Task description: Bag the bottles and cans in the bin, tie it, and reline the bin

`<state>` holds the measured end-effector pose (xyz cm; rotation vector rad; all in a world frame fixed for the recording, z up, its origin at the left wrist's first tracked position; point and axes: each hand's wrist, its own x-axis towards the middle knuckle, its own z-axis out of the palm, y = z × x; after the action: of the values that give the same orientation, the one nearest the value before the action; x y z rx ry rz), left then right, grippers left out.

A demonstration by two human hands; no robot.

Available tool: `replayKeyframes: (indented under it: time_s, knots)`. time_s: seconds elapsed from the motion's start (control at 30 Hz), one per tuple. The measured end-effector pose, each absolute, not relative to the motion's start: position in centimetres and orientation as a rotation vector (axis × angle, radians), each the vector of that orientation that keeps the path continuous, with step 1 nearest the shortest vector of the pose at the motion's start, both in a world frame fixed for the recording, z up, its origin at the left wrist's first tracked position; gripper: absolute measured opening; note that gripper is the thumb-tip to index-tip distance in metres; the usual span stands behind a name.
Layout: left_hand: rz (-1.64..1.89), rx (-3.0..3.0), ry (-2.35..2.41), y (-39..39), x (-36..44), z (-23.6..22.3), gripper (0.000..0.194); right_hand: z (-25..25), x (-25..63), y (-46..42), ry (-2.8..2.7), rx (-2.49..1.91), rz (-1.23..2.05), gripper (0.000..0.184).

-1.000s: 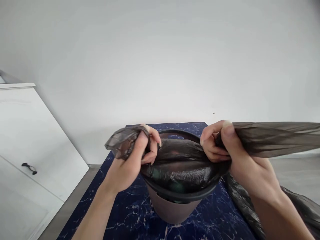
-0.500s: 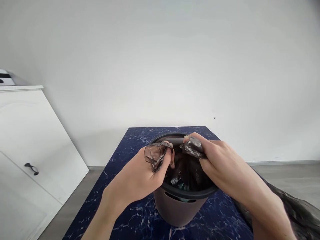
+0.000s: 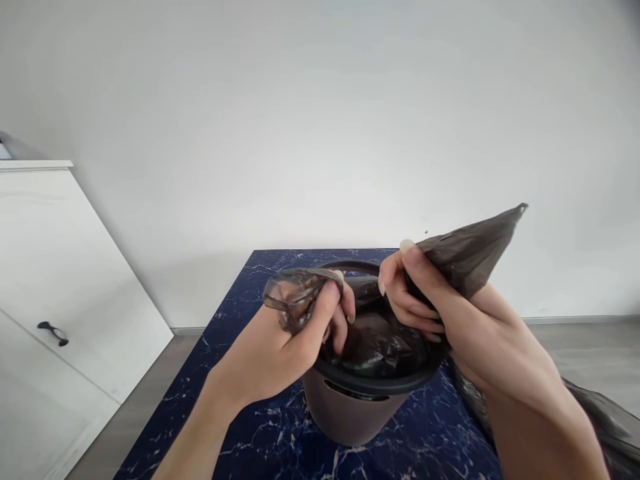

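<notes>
A brown waste bin [image 3: 345, 417] with a dark rim stands on a dark blue marbled table [image 3: 260, 440]. A black bin bag [image 3: 380, 340] fills its mouth. My left hand [image 3: 295, 340] is closed round one gathered end of the bag, over the bin's left rim. My right hand [image 3: 440, 313] is closed on the other end, which sticks up to the right as a pointed flap [image 3: 475, 250]. Both hands sit close together just above the bin.
A white cabinet [image 3: 55, 300] with a black handle [image 3: 53, 331] stands at the left. A plain white wall rises behind the table. More black bag plastic [image 3: 600, 420] lies at the lower right, under my right forearm. Grey floor shows on both sides.
My hands met over the bin, then drew slightly apart. The bag end in my right hand, stretched far right a second ago, is now a short flap pointing up.
</notes>
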<state>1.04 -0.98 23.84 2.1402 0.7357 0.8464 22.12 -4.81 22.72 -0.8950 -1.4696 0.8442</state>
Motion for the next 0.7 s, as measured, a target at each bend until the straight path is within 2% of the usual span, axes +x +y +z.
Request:
replayKeyframes:
  time_s: [0.17,0.4,0.53,0.7]
  knots:
    - [0.777,2.345,0.930,-0.6,0.5,23.6,0.045,22.3,23.1,-5.3,-1.570,-0.868,0.965,0.036]
    - [0.888,2.390,1.015,-1.4,1.0,23.2,0.040,21.7,23.8,-5.2,-1.793,-1.294,0.437,0.022]
    - [0.985,2.336,0.913,-1.8,1.5,23.3,0.038,22.1,23.1,-5.2,-1.657,-1.288,0.575,0.021]
    - [1.053,2.329,0.808,-2.2,1.7,23.8,0.036,22.3,22.8,-5.1,-1.383,-1.199,0.677,0.032]
